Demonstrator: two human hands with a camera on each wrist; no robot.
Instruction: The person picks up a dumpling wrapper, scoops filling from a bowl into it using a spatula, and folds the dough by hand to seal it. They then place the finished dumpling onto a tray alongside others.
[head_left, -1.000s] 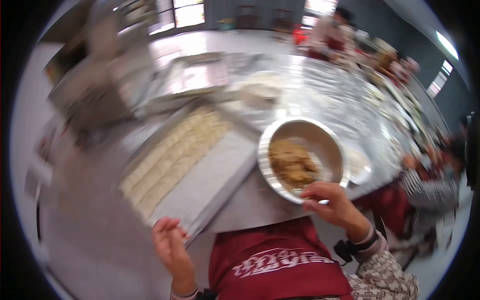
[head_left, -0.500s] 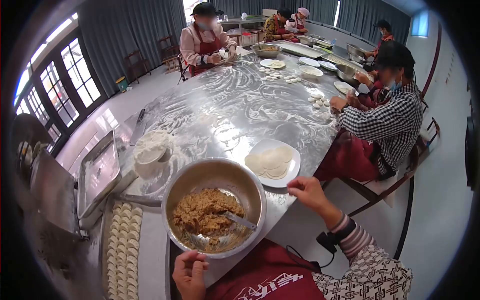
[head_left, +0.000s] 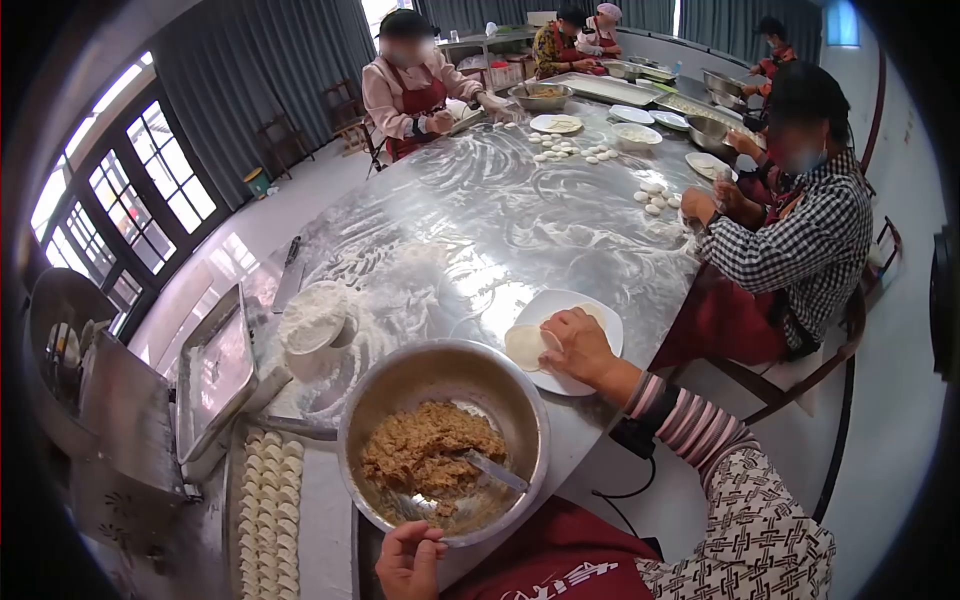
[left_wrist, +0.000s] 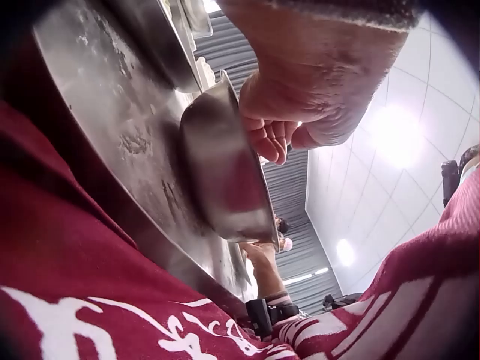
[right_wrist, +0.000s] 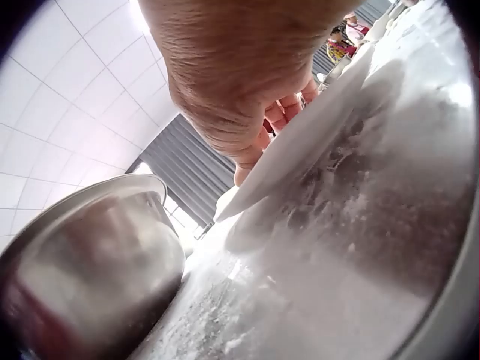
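On a white plate lie thin round dough wrappers. My right hand is over them, thumb and fingers pinching the edge of one wrapper that reaches past the plate's left side. In the right wrist view the hand bends over the tilted-looking plate, which hides the wrappers. A steel bowl holds brown filling and a spatula. My left hand, fingers loosely curled and holding nothing, is at the bowl's near rim; the left wrist view shows it beside the bowl.
Left of the bowl a tray carries rows of dumplings. Behind it are an empty metal tray, a flour bowl and a knife. A person in a checked shirt sits at the right; others work farther back.
The view has swung from the dumpling tray toward the right side of the table. My right hand has moved from the bowl's rim onto the wrappers; my left hand has come beside the bowl.
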